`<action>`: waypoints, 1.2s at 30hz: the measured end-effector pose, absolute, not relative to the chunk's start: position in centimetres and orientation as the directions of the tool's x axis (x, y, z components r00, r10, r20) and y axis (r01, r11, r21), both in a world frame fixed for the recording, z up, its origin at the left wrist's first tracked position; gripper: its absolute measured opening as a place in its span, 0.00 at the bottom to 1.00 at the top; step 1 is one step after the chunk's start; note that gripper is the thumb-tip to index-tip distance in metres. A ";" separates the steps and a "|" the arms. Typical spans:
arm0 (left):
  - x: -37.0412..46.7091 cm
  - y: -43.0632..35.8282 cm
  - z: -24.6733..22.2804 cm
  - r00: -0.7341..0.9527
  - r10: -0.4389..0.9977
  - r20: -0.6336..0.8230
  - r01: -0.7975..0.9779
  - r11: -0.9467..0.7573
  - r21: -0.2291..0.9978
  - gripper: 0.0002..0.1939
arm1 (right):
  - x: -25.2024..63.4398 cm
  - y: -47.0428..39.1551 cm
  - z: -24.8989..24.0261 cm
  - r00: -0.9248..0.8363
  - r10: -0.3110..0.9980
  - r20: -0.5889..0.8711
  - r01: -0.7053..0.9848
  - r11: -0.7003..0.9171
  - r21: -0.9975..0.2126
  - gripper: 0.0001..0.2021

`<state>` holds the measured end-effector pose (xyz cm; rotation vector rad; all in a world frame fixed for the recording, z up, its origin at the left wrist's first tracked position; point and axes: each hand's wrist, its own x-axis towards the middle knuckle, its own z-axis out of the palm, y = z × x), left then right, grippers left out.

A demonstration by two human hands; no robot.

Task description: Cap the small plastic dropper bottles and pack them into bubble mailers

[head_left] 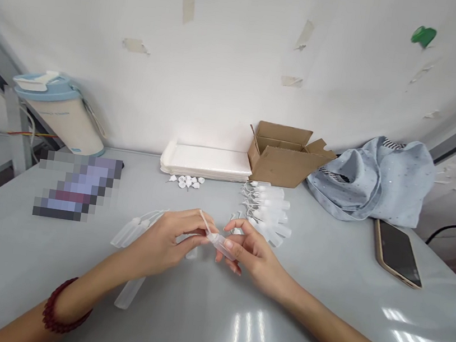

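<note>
One bottle [222, 245], seemingly unfinished, is pinched at the neck by the left hand [179, 235], at the body by the right hand [253, 251]; right-side bottles [272, 203], left-side bottles [129, 232] and white pieces [186, 181] are left lying on the tabletop [191, 313].

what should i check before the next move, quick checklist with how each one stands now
1. Right hand has the held bottle by its body: ok.
2. Left hand is at the end with the thin tube: ok, though how firmly it pinches is unclear.
3. Joint between tube and bottle is tight: cannot tell, too small and partly covered by fingers.
4. Small white pieces are in sight on the table: ok.
5. Bottles on the right lie separate: not ok, several overlap.
6. Phone on the right is apart from both hands: ok.
</note>
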<state>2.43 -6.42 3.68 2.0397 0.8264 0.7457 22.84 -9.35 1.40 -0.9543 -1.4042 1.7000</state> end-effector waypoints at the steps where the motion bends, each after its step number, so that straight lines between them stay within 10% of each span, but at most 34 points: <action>1: 2.4 -6.4 3.7 0.617 0.763 0.192 0.276 -0.438 0.855 0.08 | 22.8 -9.4 1.4 -0.468 0.879 -0.092 -0.076 -0.143 -0.987 0.14; 12: 2.9 -7.0 3.5 0.534 0.842 0.077 0.522 -0.400 0.753 0.24 | 22.9 -9.7 2.0 -0.470 0.880 -0.073 -0.032 -0.100 -0.994 0.12; 36: 2.9 -7.3 3.2 0.606 0.758 0.244 0.437 -0.572 0.694 0.07 | 23.3 -8.9 2.3 -0.604 0.753 -0.261 -0.263 -0.498 -0.827 0.13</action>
